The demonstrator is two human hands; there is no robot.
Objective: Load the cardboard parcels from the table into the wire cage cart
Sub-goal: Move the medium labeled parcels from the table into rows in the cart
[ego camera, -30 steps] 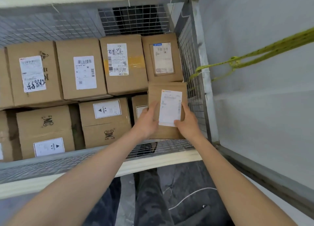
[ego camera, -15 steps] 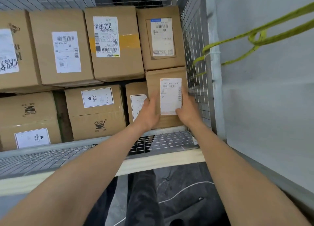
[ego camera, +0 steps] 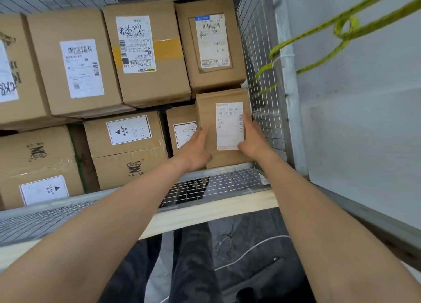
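A small cardboard parcel (ego camera: 210,120) with a white label sits in the near right corner of the wire cage cart (ego camera: 262,52), against its right mesh wall. My left hand (ego camera: 196,147) holds the parcel's left side and my right hand (ego camera: 251,138) holds its right side, thumb on the label. Several larger cardboard parcels fill the cart: a row at the back, one with yellow tape (ego camera: 145,52), and "HEAVY"-labelled ones (ego camera: 127,147) in front. A narrow parcel (ego camera: 182,129) stands just left of the held one.
The cart's near wall, a mesh panel with a pale top rail (ego camera: 205,211), runs under my forearms. A yellow rope (ego camera: 319,34) is tied to the right corner post. A grey wall (ego camera: 364,120) lies to the right. Dark floor with my legs shows below.
The parcel has gone deeper and lower into the cart's right corner, with both hands still on it. The view has shifted closer to the boxes.
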